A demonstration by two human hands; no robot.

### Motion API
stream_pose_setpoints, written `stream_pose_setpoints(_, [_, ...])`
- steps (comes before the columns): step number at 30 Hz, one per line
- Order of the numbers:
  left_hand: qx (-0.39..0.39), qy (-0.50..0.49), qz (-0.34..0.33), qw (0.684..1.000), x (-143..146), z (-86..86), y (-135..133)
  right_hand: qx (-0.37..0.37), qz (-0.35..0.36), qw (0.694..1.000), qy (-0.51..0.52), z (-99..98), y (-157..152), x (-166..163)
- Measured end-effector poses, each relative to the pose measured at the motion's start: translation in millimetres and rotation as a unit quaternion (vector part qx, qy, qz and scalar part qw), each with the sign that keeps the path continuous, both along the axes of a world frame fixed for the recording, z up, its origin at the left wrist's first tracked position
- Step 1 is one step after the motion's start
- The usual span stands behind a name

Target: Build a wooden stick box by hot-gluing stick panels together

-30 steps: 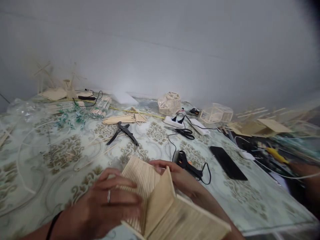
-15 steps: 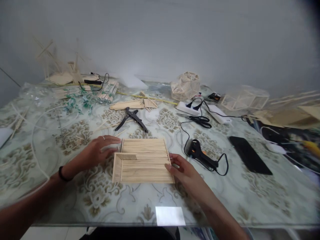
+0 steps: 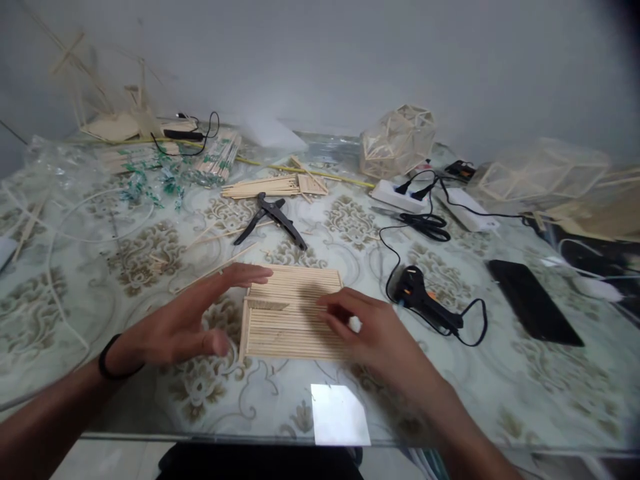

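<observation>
A flat panel of thin wooden sticks [image 3: 300, 340] lies on the table in front of me, with low stick walls at its left end. My left hand [image 3: 185, 327] is at the panel's left side, its fingers stretched out and its thumb apart, holding nothing. The fingertips reach over the panel's far left corner; whether they touch it I cannot tell. Above the panel's right half is my right hand [image 3: 357, 320], its fingers curled and the thumb close to them in a pinch. Anything between those fingertips is too small or hidden to make out.
Beyond the panel lie black cutting pliers [image 3: 273, 217] and a pile of sticks [image 3: 263, 187]. A black glue gun [image 3: 425, 300], scissors [image 3: 425, 225], a power strip [image 3: 403, 197] and a phone [image 3: 535, 303] are to the right. Stick frames [image 3: 397, 140] stand near the wall.
My right hand has left the panel's right edge and moved inward above it. My left hand has spread wider and come over the left corner. The view has shifted slightly.
</observation>
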State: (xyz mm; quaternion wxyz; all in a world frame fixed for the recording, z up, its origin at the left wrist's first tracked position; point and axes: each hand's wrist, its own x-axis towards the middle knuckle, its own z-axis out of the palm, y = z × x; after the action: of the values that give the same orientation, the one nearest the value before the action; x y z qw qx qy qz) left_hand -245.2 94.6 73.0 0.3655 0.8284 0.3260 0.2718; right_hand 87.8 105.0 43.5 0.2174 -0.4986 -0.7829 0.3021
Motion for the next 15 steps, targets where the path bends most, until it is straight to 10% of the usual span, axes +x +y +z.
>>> stream_pose_setpoints(15, [-0.031, 0.097, 0.016, 0.995, 10.6, -31.7, -14.3, -0.001, 0.073, 0.997, -0.008, -19.9, 14.6, -48.0])
